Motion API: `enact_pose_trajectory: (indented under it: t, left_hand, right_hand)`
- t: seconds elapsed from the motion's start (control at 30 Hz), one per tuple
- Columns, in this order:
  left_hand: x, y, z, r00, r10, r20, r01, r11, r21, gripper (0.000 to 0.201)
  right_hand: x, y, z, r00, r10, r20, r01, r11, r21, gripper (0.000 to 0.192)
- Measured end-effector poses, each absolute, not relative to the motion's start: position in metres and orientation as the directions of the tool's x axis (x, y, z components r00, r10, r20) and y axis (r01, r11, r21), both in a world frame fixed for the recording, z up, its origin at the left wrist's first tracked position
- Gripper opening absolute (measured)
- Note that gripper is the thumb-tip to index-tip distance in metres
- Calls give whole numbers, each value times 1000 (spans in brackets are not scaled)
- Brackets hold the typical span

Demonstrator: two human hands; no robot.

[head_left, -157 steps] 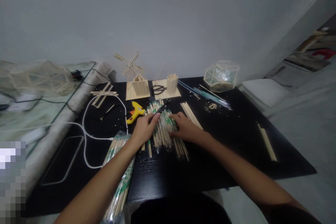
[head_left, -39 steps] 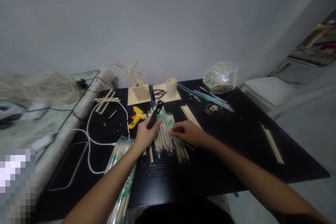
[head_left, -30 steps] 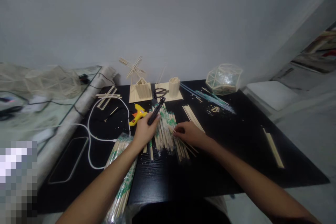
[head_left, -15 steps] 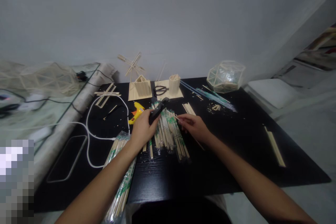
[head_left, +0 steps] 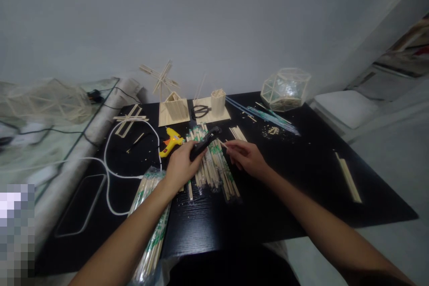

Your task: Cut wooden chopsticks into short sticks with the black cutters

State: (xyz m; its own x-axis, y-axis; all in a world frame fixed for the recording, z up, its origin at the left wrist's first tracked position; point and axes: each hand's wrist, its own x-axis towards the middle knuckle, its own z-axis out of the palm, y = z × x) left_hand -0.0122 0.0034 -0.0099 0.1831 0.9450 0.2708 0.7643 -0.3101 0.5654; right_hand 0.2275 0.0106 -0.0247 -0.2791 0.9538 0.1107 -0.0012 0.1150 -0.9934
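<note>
My left hand (head_left: pixel 181 167) grips a black cutter tool (head_left: pixel 204 142) whose jaws point up and to the right. My right hand (head_left: pixel 247 158) pinches a thin wooden stick (head_left: pixel 223 144) and holds its tip next to the tool's jaws. Both hands hover over a heap of wrapped bamboo chopsticks (head_left: pixel 211 166) lying on the black table (head_left: pixel 301 174). A long bag of bamboo skewers (head_left: pixel 152 228) lies under my left forearm.
A yellow glue gun (head_left: pixel 170 140) with a white cord (head_left: pixel 110 174) lies to the left. Behind stand a small stick house (head_left: pixel 173 109), black scissors (head_left: pixel 200 110), a stick cup (head_left: pixel 218 102) and a faceted stick dome (head_left: pixel 284 89). Loose flat sticks (head_left: pixel 348 182) lie at right.
My right hand lifted one stick out of the heap and brought it up to the cutter's jaws. My left hand tilted the cutter to the right toward the stick.
</note>
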Motion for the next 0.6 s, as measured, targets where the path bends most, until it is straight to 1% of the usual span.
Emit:
enact_pose_trajectory:
  t: [0.1, 0.2, 0.33, 0.43, 0.6]
  left_hand:
    - [-11, 2, -9, 189, 948, 256, 753, -307, 582, 23]
    - [-10, 1, -10, 207, 948, 240, 760, -310, 571, 21]
    - [-6, -2, -11, 239, 949, 207, 783, -315, 537, 23]
    - [-2, -5, -9, 252, 946, 203, 775, -323, 543, 22]
    - [3, -9, -3, 272, 943, 193, 733, -333, 593, 21]
  right_hand:
    - [227, 11, -25, -294, 949, 112, -34, 107, -994, 38]
    - [225, 10, -24, -290, 948, 127, -78, 109, -991, 36]
    - [218, 7, -25, -214, 957, 193, -105, 174, -979, 35]
    - [214, 4, -25, -146, 961, 235, -88, 223, -971, 35]
    - [213, 0, -23, -116, 969, 216, -15, 216, -976, 36]
